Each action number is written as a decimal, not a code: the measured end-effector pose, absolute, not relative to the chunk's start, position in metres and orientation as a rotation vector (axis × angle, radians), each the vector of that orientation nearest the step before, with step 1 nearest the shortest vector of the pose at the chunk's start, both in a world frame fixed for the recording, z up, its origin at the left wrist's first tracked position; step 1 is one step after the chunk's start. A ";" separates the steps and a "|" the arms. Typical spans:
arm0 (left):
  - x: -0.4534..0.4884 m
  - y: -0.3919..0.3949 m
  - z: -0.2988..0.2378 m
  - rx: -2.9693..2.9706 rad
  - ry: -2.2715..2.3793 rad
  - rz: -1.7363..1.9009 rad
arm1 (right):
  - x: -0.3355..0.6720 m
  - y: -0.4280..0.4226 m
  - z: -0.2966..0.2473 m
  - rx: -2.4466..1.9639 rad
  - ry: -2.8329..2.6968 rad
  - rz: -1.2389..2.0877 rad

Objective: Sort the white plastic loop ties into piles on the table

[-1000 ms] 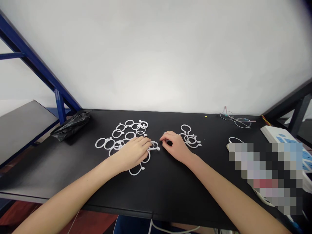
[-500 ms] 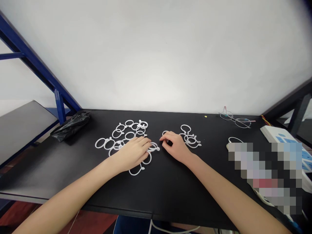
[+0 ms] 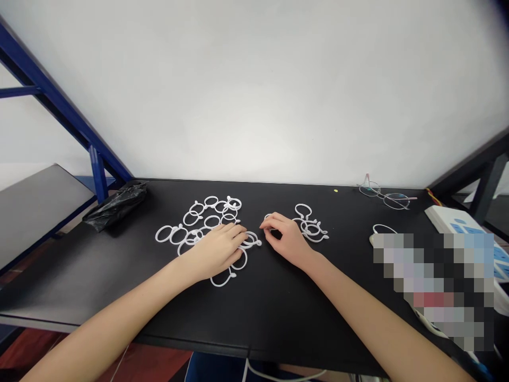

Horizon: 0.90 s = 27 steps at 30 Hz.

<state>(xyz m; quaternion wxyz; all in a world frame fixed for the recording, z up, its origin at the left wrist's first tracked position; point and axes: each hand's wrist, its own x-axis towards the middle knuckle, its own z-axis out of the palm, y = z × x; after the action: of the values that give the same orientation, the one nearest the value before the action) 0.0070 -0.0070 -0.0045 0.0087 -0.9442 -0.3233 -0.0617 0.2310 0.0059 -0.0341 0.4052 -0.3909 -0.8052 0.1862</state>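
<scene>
Spread on the black table is a loose pile of thin white curtain rings [image 3: 212, 221], each with a small knob or eyelet. My left hand [image 3: 218, 246] lies palm down over the pile's right side, fingers stretched out and touching rings, some of which it hides. To the right, my right hand [image 3: 287, 239] is curled with thumb and forefinger close together in a pinch. Just behind those fingers shows the arc of one white ring [image 3: 268, 216]; whether they grip it is hidden. A smaller cluster of white rings [image 3: 312, 229] lies beyond the right hand.
A crumpled black plastic bag [image 3: 115, 207] rests at the table's left end. Eyeglasses [image 3: 395, 200] lie at the back right, with a white power strip [image 3: 457, 223] and a pixelated object [image 3: 433, 292] nearer. A white wall rises behind; blue frame bars [image 3: 59, 103] stand left.
My right fingers have shifted very slightly at the ring behind them. The left hand and the ring clusters look the same.
</scene>
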 end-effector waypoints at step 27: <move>0.004 -0.005 -0.007 -2.924 -1.046 -0.268 | 0.232 0.009 -0.038 -1.021 -1.966 0.258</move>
<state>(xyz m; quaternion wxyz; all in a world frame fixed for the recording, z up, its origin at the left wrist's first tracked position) 0.0043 -0.0049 -0.0071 0.0123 -0.9381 -0.3354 -0.0859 0.2317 0.0085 -0.0376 0.4402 -0.4109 -0.7916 0.1037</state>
